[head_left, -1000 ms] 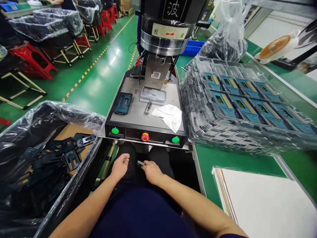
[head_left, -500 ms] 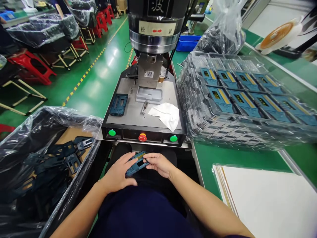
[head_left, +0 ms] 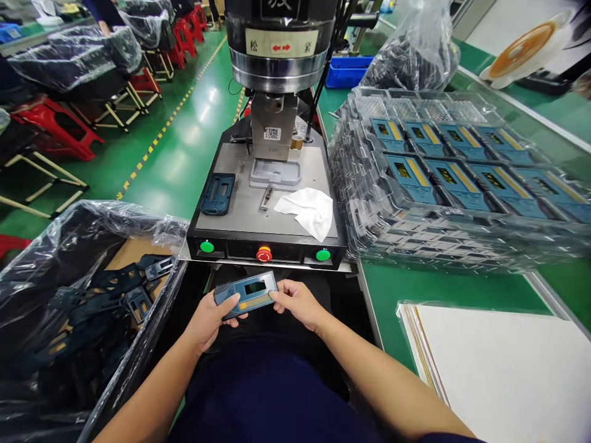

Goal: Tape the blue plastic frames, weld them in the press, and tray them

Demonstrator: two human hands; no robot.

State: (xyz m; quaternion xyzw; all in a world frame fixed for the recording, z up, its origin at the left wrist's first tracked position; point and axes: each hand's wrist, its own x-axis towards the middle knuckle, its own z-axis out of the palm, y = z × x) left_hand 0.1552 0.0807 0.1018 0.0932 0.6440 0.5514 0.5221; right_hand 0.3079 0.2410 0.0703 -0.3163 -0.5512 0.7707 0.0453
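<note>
Head view, left to right. At far left I log a bin [head_left: 133,212] lined with clear plastic, dark teal frames [head_left: 115,278] piled loosely inside over a brown sheet.

Next, on the worktop plate [head_left: 231,163] of the press, one dark cover [head_left: 218,194] lies near the left edge. Below it in view, over the lap, I have my left hand [head_left: 207,317] closed on the left end of a teal unit [head_left: 249,296], thumb on the face, other fingers beneath. The unit is held clear of the press, face up, slanting with its right end higher; dark window and yellow strip visible. My right hand [head_left: 298,301] pinches its right end, thumb on the face; fingers narrow, partly hidden behind the edge.

Above the plate, the metal horn [head_left: 273,129] stands over the rear of a pale grey cradle [head_left: 276,174]; contact between them I cannot tell. A small metal piece [head_left: 266,197] lies just in front of the cradle, a white cloth [head_left: 309,212] to its right. Front panel: green button, red button [head_left: 264,253], green button.

At right, stacked clear trays [head_left: 397,234], similar units in the top one; nearer, white sheets [head_left: 498,363].
</note>
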